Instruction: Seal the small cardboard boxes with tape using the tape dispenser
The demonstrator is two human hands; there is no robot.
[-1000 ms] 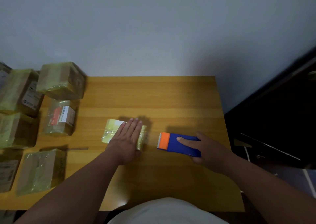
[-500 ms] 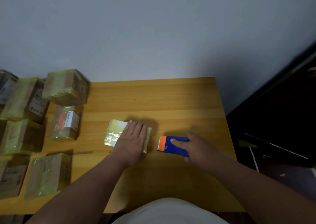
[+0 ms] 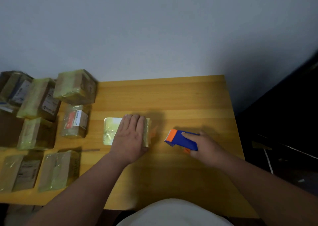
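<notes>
A small box (image 3: 110,131) wrapped in glossy yellowish tape lies in the middle of the wooden table (image 3: 172,98). My left hand (image 3: 130,134) lies flat on top of it, fingers straight and together, covering its right half. To the right, my right hand (image 3: 204,146) grips a blue tape dispenser (image 3: 182,138) with an orange front end, index finger stretched along its top. The dispenser's orange end points left at the box, a short gap away.
Several taped cardboard boxes (image 3: 75,86) crowd the table's left side, one with a red and white label (image 3: 75,120). A thin strip (image 3: 91,150) lies on the wood near them. The table's right edge borders a dark area with a white cable (image 3: 268,160).
The dispenser in my right hand has drawn back to the right, widening the gap from the box. My left hand stays flat on the box. The view has shifted slightly.
</notes>
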